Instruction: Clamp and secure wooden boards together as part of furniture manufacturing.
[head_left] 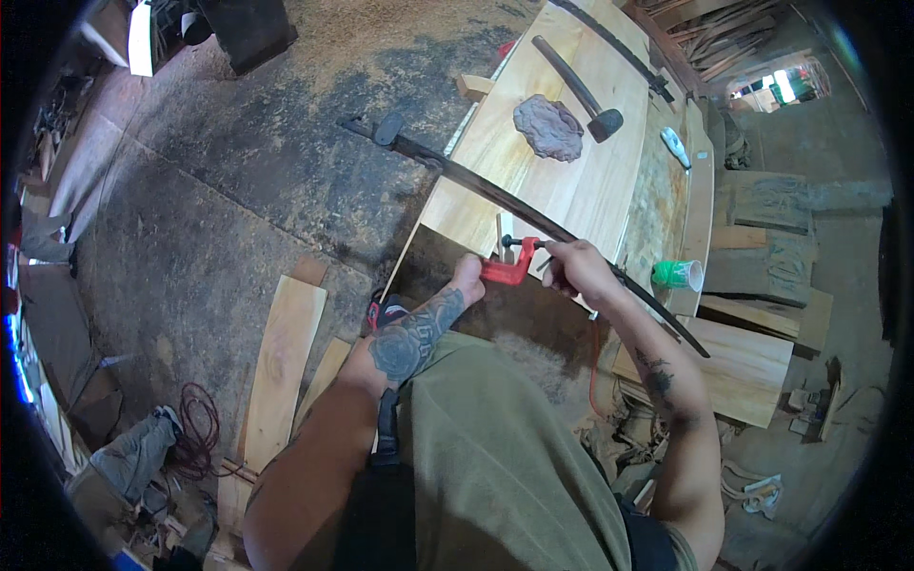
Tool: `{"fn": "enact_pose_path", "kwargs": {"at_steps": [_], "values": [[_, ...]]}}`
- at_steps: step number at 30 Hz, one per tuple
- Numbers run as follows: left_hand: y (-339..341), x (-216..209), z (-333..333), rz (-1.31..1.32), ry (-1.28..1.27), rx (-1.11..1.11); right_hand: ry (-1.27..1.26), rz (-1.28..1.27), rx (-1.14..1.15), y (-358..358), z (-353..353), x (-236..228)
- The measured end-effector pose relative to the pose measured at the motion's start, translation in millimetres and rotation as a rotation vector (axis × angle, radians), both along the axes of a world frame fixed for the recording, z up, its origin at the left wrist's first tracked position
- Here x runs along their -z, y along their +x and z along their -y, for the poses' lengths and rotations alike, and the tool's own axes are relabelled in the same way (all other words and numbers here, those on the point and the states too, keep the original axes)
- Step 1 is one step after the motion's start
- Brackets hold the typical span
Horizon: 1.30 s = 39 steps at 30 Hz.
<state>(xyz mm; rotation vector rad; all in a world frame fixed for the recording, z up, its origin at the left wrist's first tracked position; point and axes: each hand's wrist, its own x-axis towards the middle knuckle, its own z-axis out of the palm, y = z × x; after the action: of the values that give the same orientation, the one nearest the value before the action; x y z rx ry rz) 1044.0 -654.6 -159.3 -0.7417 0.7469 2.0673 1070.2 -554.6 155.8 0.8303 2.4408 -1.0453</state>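
Observation:
At the near edge of a wide wooden panel [590, 190], I hold a red C-clamp [511, 270] in both hands. My left hand [466, 277] is closed round the left end of its frame. The fingers of my right hand [578, 270] are bent round the dark screw end on the right; their tips are partly hidden. Beside the clamp, a short light wood piece [506, 226] stands at the panel's edge. A long dark bar clamp [486, 187] crosses the panel just beyond my hands and passes by my right wrist.
On the panel lie a mallet [604, 124] and a crumpled greyish cloth [549, 128]. Another bar clamp [619, 52] spans its far part. To the right are a white bottle [675, 148] and a tipped green cup [677, 275]. Boards [286, 357] lie at left; a red cord [197, 433] coils there.

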Motion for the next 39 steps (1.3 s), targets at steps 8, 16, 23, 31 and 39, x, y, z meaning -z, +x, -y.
{"fn": "enact_pose_path", "kwargs": {"at_steps": [8,16,23,31,39], "values": [[-2.0,-44.1,9.2,-0.076,-0.18,0.09,0.712,-0.506,-0.719,1.8,12.2,-62.5],[-2.4,-47.0,10.5,-0.054,-0.142,0.104,0.454,-0.118,-0.405,-16.0,-18.9,-13.9],[-0.7,-46.3,6.5,-0.051,-0.179,0.093,0.638,-0.479,-0.43,-5.3,-13.8,-51.3],[0.8,-23.0,6.8,0.05,-0.031,0.108,0.505,-0.218,-0.436,-10.1,-10.3,-12.4],[0.8,-44.3,0.0,0.008,-0.075,0.093,0.368,0.112,-0.403,-1.4,-18.0,-42.0]]}}
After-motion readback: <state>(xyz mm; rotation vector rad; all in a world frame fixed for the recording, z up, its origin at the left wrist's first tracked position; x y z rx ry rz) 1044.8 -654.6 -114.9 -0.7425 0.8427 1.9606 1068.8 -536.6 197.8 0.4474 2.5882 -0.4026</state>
